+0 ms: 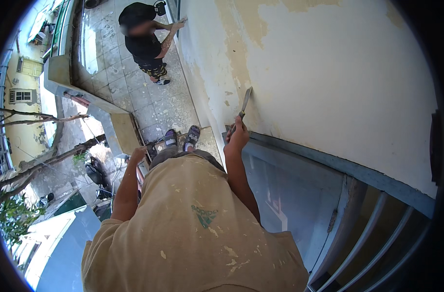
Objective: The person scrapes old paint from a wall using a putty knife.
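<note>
My right hand grips the handle of a scraper, a putty knife or similar narrow-bladed tool. Its blade tip meets the painted wall at the lower end of a tan strip where the white coat is gone. Off to my left, my left hand is lowered beside the dark edge of the parapet; its fingers are partly hidden, so I cannot tell whether they grip anything. Paint flakes dot my tan shirt.
A co-worker stands on the tiled balcony floor, arms raised to the same wall. My sandalled feet are on a flake-strewn ledge. Below the wall are a blue-grey window frame and curved bars. Past the parapet, branches overhang a courtyard.
</note>
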`<state>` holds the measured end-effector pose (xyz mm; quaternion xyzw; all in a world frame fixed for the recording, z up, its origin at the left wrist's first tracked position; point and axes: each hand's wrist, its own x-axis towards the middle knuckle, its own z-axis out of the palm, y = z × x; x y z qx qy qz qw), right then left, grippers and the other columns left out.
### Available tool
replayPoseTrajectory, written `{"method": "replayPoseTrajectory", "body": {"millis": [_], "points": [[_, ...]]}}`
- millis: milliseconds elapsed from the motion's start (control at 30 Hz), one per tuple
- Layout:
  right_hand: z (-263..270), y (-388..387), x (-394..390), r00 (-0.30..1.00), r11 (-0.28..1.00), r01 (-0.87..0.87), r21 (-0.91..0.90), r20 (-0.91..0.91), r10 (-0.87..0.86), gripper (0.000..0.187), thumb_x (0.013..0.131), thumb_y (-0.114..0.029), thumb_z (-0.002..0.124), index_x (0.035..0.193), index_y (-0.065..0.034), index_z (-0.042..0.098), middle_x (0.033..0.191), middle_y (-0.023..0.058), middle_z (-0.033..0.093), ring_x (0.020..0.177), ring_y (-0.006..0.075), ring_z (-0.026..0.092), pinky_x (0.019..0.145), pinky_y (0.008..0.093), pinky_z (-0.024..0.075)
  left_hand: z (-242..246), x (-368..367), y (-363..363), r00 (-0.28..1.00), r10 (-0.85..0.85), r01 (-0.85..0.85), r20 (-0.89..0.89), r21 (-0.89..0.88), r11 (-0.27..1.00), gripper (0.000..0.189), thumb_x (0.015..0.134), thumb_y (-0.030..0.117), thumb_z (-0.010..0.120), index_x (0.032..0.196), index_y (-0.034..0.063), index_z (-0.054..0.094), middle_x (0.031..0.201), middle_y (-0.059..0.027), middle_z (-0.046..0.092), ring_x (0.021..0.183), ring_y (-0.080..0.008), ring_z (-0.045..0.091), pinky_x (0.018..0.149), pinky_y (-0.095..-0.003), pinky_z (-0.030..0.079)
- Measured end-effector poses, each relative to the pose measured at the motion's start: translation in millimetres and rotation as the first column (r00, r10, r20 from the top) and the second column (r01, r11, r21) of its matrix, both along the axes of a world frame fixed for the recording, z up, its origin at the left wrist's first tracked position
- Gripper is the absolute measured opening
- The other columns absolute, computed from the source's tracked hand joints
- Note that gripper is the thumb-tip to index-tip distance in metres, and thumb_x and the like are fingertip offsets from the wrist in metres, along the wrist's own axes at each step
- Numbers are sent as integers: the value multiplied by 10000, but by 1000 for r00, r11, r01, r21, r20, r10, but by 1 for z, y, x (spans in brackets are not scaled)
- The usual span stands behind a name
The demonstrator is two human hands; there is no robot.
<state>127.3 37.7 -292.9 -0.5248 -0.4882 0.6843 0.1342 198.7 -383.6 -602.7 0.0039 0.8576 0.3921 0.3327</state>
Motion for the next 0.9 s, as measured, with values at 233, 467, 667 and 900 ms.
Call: {"method": "replayPoseTrajectory", "body": {"millis": [233,467,667,900], "points": [[4,25,3,997,995,5,-97,80,3,278,823,-318,671,737,-87,544,604,8,482,415,93,416,339,227,277,79,-14,32,900,333,-349,280,7,937,331,852,200,536,1088,-25,594,1078,-159,630,940,-270,635,792,-339,528],[-28,-3,-64,999,1000,-11,3,-49,11,268,837,-307,653,769,-74,539,628,4,489,414,74,409,335,226,279,94,-40,52,858,415,-458,304,84,885,378,885,240,478,1131,-24,591,1000,-119,643,872,-222,626,753,-331,504],[-20,13,35,999,990,7,143,34,-12,286,848,-285,645,687,-75,537,569,-15,468,376,52,387,315,222,248,67,-19,48,775,532,-582,339,57,811,296,849,208,531,1040,-3,612,939,-147,641,829,-246,630,728,-341,504],[-23,11,-16,999,995,-49,91,-15,50,286,847,-292,649,696,-76,541,574,1,489,366,76,392,308,231,246,-42,64,-25,927,323,-340,189,64,938,337,645,113,732,966,67,639,1041,-142,637,911,-301,632,772,-363,518]]}}
